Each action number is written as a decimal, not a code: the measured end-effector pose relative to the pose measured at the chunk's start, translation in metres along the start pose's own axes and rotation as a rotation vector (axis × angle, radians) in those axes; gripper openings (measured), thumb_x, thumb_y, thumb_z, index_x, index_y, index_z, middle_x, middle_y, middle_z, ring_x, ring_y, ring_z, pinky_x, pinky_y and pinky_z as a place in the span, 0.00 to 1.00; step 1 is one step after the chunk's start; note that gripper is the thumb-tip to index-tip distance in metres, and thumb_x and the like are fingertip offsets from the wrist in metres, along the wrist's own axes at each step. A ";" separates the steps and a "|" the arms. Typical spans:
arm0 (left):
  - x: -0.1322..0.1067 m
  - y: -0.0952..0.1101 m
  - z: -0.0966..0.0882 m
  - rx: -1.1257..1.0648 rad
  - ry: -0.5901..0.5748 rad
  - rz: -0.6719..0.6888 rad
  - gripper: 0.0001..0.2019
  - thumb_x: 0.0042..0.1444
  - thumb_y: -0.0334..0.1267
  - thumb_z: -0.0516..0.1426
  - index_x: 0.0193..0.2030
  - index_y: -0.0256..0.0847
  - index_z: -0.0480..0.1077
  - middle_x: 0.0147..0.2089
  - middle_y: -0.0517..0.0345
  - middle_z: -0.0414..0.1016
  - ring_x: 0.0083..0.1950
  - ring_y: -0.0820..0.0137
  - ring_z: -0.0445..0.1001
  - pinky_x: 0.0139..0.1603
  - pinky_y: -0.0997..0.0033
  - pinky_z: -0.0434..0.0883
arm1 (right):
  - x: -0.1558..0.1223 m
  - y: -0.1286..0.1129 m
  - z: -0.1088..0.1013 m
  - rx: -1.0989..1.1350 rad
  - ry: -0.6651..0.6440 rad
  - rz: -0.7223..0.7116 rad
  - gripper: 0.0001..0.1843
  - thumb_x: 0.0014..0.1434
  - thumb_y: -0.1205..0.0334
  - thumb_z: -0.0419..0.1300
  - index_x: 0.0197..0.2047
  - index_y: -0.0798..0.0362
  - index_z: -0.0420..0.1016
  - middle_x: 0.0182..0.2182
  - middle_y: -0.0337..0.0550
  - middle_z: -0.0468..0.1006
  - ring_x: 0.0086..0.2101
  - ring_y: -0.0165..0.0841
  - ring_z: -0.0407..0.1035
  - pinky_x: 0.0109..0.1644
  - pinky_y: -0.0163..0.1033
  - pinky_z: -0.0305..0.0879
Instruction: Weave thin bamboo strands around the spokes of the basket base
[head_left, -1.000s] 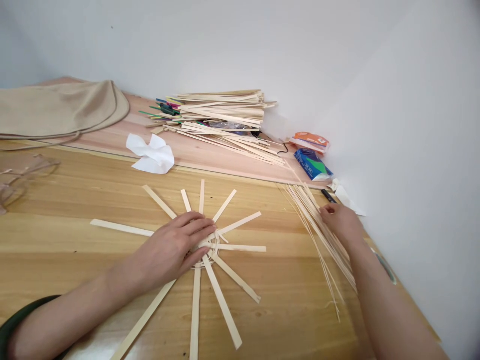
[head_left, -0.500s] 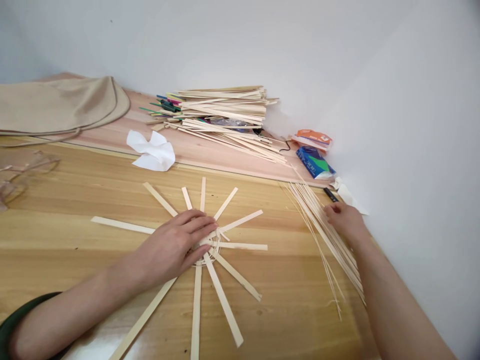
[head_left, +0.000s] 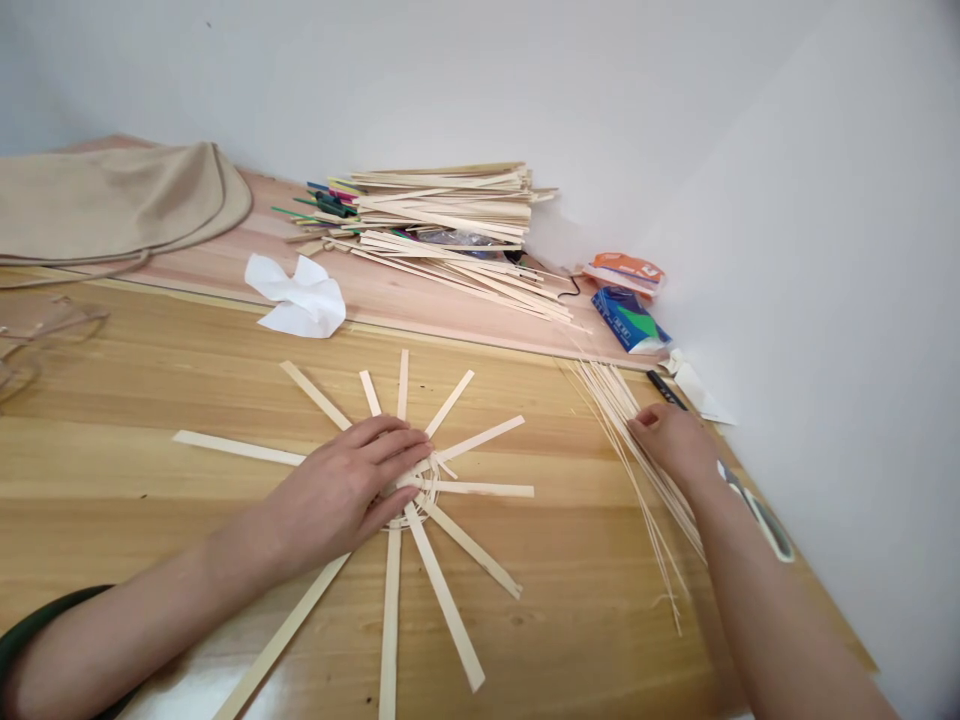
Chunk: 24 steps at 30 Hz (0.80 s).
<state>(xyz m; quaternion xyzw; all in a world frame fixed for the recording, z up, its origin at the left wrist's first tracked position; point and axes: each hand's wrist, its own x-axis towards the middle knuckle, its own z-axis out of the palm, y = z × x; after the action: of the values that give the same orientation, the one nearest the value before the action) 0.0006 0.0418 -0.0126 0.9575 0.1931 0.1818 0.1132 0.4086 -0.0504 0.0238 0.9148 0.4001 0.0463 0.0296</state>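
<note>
My left hand (head_left: 345, 485) lies flat over a small woven bamboo hub (head_left: 421, 490), pressing it to the table with the fingers extended. Several flat bamboo spokes (head_left: 446, 595) radiate from the hub, and part of the weave is hidden under my palm and fingers. To the right, my right hand (head_left: 670, 443) rests with bent fingers on a loose bundle of thin cane strands (head_left: 626, 440) and seems to grip them. The strands fan out below my wrist towards the table's right edge.
The wooden table (head_left: 135, 530) meets a raised pink board (head_left: 397, 312) bearing a heap of bamboo strips (head_left: 442, 212), crumpled white paper (head_left: 300, 298), a beige cloth (head_left: 105, 205), a blue packet (head_left: 628, 320) and an orange packet (head_left: 624, 270). A white wall (head_left: 787, 250) bounds the right.
My right hand has moved slightly left along the strands, and their lower ends have swung left. My left hand stays on the hub. The whole view has shifted slightly.
</note>
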 end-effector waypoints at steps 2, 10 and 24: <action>0.000 0.000 0.000 -0.004 -0.002 0.004 0.19 0.69 0.44 0.50 0.60 0.40 0.71 0.59 0.51 0.74 0.61 0.58 0.67 0.63 0.55 0.69 | 0.000 -0.001 0.000 -0.004 -0.010 0.018 0.10 0.55 0.57 0.57 0.30 0.50 0.77 0.37 0.49 0.81 0.40 0.42 0.73 0.35 0.39 0.62; 0.000 0.001 -0.001 -0.016 -0.005 -0.015 0.19 0.69 0.44 0.51 0.60 0.41 0.71 0.59 0.51 0.74 0.61 0.57 0.68 0.63 0.54 0.69 | 0.001 0.001 -0.010 0.080 -0.047 0.059 0.11 0.56 0.56 0.56 0.30 0.50 0.77 0.33 0.46 0.81 0.35 0.40 0.73 0.30 0.38 0.57; 0.000 0.000 0.000 0.014 -0.016 0.000 0.19 0.69 0.44 0.50 0.61 0.39 0.70 0.60 0.51 0.73 0.62 0.57 0.67 0.63 0.54 0.68 | 0.002 0.019 -0.004 0.540 -0.046 0.168 0.08 0.55 0.60 0.56 0.27 0.51 0.72 0.25 0.44 0.78 0.24 0.34 0.70 0.33 0.40 0.66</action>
<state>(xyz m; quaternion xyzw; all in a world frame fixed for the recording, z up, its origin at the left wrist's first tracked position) 0.0003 0.0416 -0.0125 0.9598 0.1935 0.1725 0.1080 0.4235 -0.0612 0.0296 0.9203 0.3199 -0.0807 -0.2101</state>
